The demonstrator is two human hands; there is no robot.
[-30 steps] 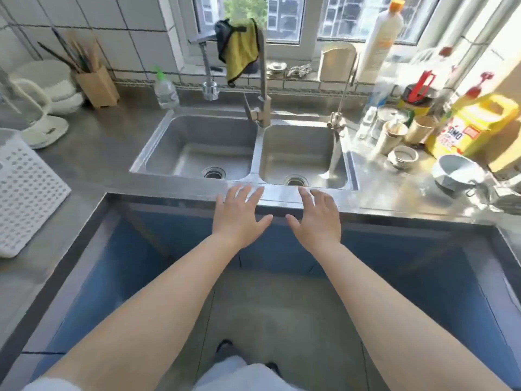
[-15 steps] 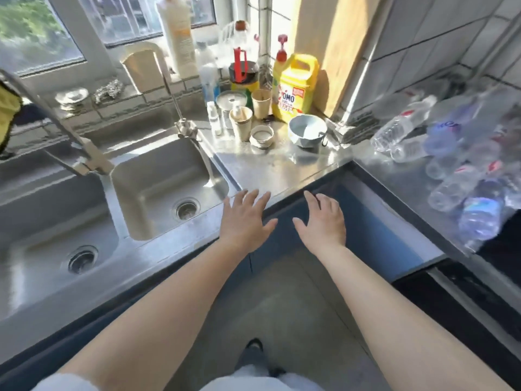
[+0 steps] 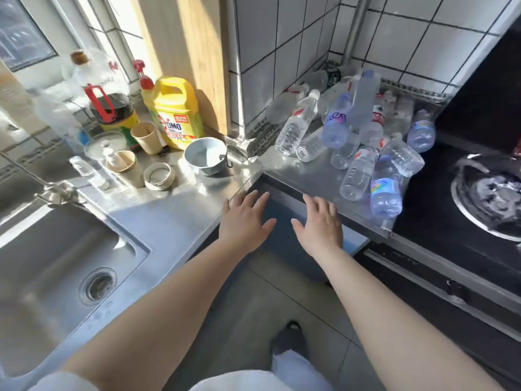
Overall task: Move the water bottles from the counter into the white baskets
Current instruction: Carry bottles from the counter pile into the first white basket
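Strong daylight enters from the window at the upper left and falls across the steel counter (image 3: 180, 210), which throws back white glare near its inner corner and along the sink (image 3: 56, 249) rim. The wooden board (image 3: 183, 52) glows warm; the stove (image 3: 479, 193) side lies in deep shadow. The clear bottles (image 3: 358, 131) sparkle with highlights. Items at the left edge are smeared by motion blur, and wide-angle distortion bends the tile lines.

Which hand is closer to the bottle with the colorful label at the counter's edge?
Right. The right hand hovers just left of the bottle with the colorful label; the left hand is farther left, beyond the right hand.
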